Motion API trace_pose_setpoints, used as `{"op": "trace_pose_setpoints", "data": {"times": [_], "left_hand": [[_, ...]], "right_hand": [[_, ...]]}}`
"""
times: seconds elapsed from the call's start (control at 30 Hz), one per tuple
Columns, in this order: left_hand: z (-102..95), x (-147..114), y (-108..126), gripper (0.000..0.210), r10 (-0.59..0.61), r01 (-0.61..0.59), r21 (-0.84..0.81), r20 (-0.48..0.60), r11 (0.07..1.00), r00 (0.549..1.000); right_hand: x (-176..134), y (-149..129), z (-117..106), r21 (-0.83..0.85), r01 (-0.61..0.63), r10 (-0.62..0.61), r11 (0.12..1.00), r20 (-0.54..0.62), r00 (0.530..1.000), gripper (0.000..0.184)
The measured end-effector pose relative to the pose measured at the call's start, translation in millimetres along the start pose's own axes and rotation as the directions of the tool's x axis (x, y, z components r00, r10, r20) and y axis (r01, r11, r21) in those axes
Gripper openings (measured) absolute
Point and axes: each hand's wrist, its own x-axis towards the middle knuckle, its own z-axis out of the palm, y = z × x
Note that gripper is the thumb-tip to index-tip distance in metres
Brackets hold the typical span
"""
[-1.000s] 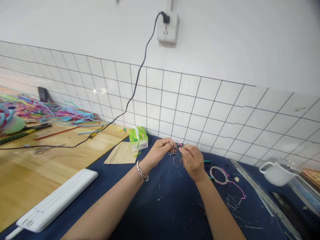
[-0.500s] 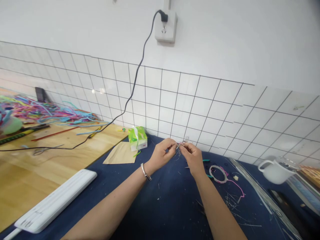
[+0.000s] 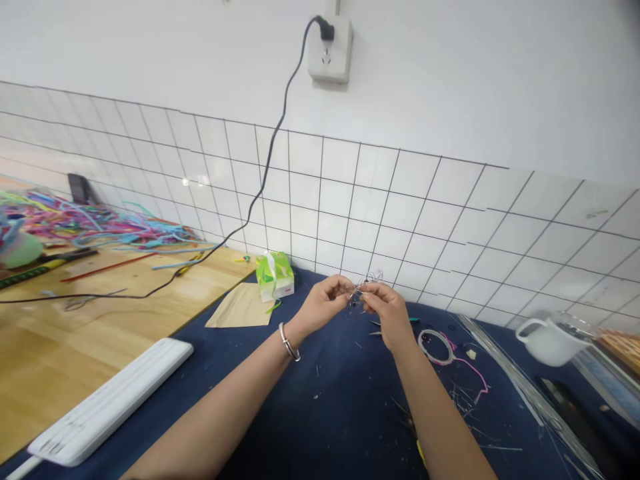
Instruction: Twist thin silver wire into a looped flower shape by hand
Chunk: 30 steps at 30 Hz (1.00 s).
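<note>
Pinching a fine, tangled wire piece (image 3: 357, 291) between their fingertips, the left hand (image 3: 325, 305) and the right hand (image 3: 391, 315) met above the dark blue surface (image 3: 310, 433), to the right of the green-and-white tissue pack (image 3: 277, 283). The left hand, with a silver bangle (image 3: 287, 343) at its wrist, gripped the wire piece on the side toward the tissue pack; the right hand pinched it from the side away from the pack. Thin loops stuck up beyond the fingers, their exact shape too small to make out. Farther right of the tissue pack, past the right hand, lay a white ring (image 3: 444, 362) with a pink cord (image 3: 475, 372), then a bundle of straight wires (image 3: 505, 363) and a white mug (image 3: 550, 343). Teal-handled pliers (image 3: 415, 320), partly hidden by the right hand, also lay right of the pack. A beige sheet (image 3: 239, 309) lay just in front and left of the tissue pack, a white power strip (image 3: 113, 403) lay nearer the wearer and to its left, and a heap of colorful pipe cleaners (image 3: 107, 223) spread well to the pack's left.
</note>
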Motion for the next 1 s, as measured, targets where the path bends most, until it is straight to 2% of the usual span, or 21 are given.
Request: {"op": "trace_pose_setpoints", "data": {"times": [0.1, 0.23, 0.33, 0.47, 0.6, 0.7, 0.8, 1.0], "left_hand": [[-4.1, 1, 2, 0.012, -0.029, 0.038, -0.094, 0.094, 0.995, 0.995], [-9.8, 2, 4, 0.017, -0.031, 0.041, -0.057, 0.152, 0.998, 0.988], [-10.1, 3, 4, 0.022, -0.050, 0.047, 0.033, 0.124, 0.998, 0.991], [-7.0, 3, 1, 0.021, -0.033, 0.027, 0.072, 0.080, 0.997, 0.996], [-5.9, 3, 3, 0.015, 0.091, -0.097, 0.198, 0.037, 0.975, 0.995], [-7.1, 2, 7, 0.013, 0.162, -0.175, 0.282, 0.072, 0.943, 0.984], [-8.2, 1, 9, 0.015, 0.118, -0.145, 0.294, 0.107, 0.945, 0.987], [-6.7, -1, 2, 0.016, 0.048, -0.058, 0.285, 0.041, 0.957, 0.998]], "right_hand": [[1, -1, -3, -0.081, 0.032, -0.033, 0.996, -0.002, 0.999, 0.016], [2, 3, -5, -0.177, 0.060, -0.057, 0.982, 0.021, 0.998, 0.017], [3, 8, -6, -0.230, 0.066, -0.055, 0.971, 0.055, 0.997, 0.017], [5, 13, -8, -0.258, 0.076, -0.059, 0.963, 0.072, 0.996, 0.019], [7, 15, -10, -0.289, 0.089, -0.064, 0.953, 0.095, 0.993, 0.017], [6, 16, -10, -0.312, 0.096, -0.060, 0.945, 0.124, 0.990, 0.018], [5, 17, -10, -0.335, 0.103, -0.061, 0.937, 0.133, 0.989, 0.020], [6, 17, -8, -0.389, 0.135, -0.091, 0.911, 0.129, 0.987, 0.015]]}}
